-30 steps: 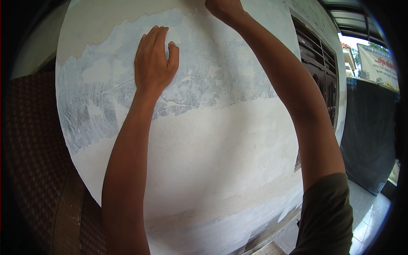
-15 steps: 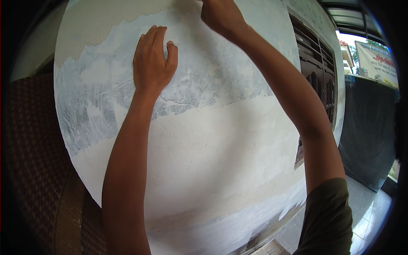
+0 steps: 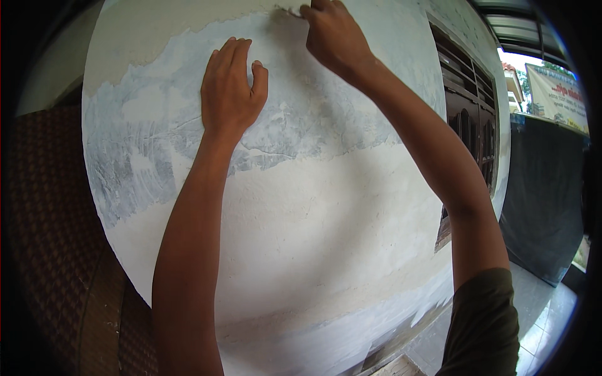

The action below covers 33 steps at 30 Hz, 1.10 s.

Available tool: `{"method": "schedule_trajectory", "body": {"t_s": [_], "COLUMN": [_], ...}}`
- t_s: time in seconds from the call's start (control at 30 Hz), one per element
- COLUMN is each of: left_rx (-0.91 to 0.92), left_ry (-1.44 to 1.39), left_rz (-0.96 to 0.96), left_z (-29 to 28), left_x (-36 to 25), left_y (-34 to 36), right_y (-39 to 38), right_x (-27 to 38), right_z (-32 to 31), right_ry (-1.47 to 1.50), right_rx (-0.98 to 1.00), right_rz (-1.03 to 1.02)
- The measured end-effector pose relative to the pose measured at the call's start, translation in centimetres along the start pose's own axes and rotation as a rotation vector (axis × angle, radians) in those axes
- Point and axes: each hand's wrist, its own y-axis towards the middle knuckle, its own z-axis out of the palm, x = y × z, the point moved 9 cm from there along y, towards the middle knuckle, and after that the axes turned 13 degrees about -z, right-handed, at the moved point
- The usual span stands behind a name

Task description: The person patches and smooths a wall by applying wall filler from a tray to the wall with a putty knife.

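A patchy grey-white wall (image 3: 313, 232) is bordered at right by brown panels (image 3: 463, 125) and a dark sheet (image 3: 542, 194); high up, a partly hidden tool (image 3: 290, 12) is gripped by the right hand (image 3: 337, 39), the left hand (image 3: 232, 91) laid open.

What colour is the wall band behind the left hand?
The band is mottled blue-grey and white; the head view shows it best.
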Motion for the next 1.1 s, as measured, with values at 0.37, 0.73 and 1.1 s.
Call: {"method": "schedule_trajectory", "body": {"t_s": [0.37, 0.73, 1.1], "left_rx": [0.053, 0.021, -0.027], "left_ry": [-0.003, -0.002, -0.006], "left_rz": [-0.011, -0.002, 0.022], "left_z": [1.2, 0.7, 0.1], "left_x": [-0.5, -0.8, -0.2], "left_y": [0.3, 0.2, 0.0], "right_y": [-0.6, 1.0, -2.6], "right_x": [-0.8, -5.6, 0.2], "right_z": [2.6, 1.9, -0.6], "right_ry": [-0.092, -0.088, -0.019], "right_rx": [-0.056, 0.035, -0.119], "right_rz": [-0.102, 0.09, -0.044]}}
